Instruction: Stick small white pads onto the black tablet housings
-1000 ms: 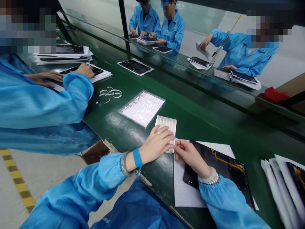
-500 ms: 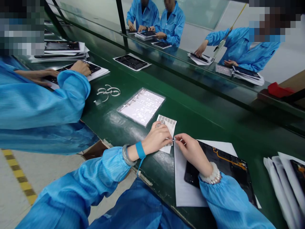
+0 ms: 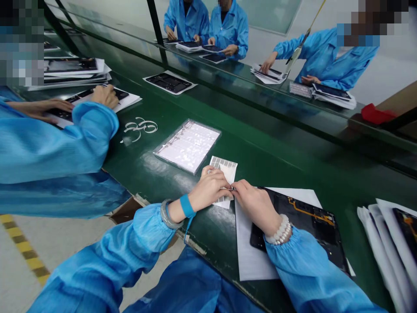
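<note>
Head view: the left hand pinches a small thin piece between thumb and finger, and the right hand, fingertips drawn narrow, meets it there; whether it grips too, I cannot tell. Beneath the left hand lies a white rectangular sheet with grey squares on the green table. Beyond sits a clear flat tray of whitish pieces; under the right forearm, a black flat panel with an orange ribbon rests on white paper

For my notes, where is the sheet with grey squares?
The sheet lies on the green table, just right of centre in the head view, partly under the left hand, beside the clear tray.
</note>
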Available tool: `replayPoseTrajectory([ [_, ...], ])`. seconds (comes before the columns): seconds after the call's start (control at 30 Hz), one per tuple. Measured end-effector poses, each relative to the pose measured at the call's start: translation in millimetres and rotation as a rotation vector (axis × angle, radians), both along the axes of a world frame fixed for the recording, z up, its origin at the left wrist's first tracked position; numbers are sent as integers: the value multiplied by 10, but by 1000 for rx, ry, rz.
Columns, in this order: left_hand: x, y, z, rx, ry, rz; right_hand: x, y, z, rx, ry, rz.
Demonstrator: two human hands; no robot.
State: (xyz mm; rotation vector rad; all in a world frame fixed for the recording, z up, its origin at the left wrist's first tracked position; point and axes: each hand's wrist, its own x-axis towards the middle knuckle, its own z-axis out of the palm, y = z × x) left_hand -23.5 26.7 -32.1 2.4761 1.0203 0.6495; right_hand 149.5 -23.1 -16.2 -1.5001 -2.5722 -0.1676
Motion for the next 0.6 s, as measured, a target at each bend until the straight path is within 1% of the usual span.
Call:
replayPoseTrajectory([
  [0.13, -17, 16, 6, -8, 7, 4, -49, -21, 2, 41, -34, 76],
  [0.2, -51, 17, 28, 0, 26, -15, -3, -47, 39, 7, 40, 68],
  [0.27, -72, -16, 70, 67, 19, -26, 151, -86, 113, -96, 269, -38],
  [0.33, -42, -95, 115, 208, 7, -66, 397, -149, 209, -259, 607, -228],
  [0.37, -1, -148, 130, 288, 11, -123, 532, -193, 255, -343, 772, -330],
  [0.4, 57, -208, 135, 357, 27, -208, 659, -244, 293, -416, 911, -419],
  [0.47, 206, -336, 119, 441, 77, -417, 848, -366, 322, -529, 1080, -548],
  [0.53, 357, -457, 78, 448, 125, -550, 921, -498, 274, -613, 1128, -602],
  [0.6, 458, -563, 39, 415, 166, -598, 896, -622, 165, -650, 1085, -617],
])
